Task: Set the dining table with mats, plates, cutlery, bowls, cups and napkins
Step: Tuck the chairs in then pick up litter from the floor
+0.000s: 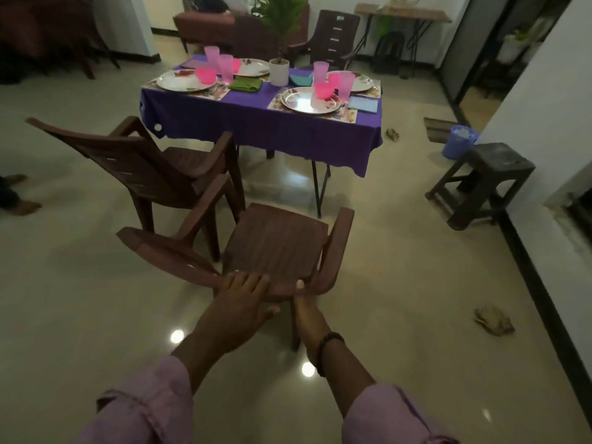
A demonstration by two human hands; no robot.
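Both arms reach forward: the left hand lies spread over the ribbed brown plastic chair top rail, the right hand grips it, thumb up. Beyond them, the purple-clothed counter carries round plates.

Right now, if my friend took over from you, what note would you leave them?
Left hand: fingers lie flat on the back edge of the near brown chair.
Right hand: grips the same edge, thumb on top.
The table, under a purple cloth, is ahead, apart from the chair.
Done: four places show mats, plates, pink bowls, pink cups and folded napkins. Cutlery is too blurred to confirm.
Left: probably bring this chair to the table; a second chair stands apart from the table too. Check the cutlery up close.
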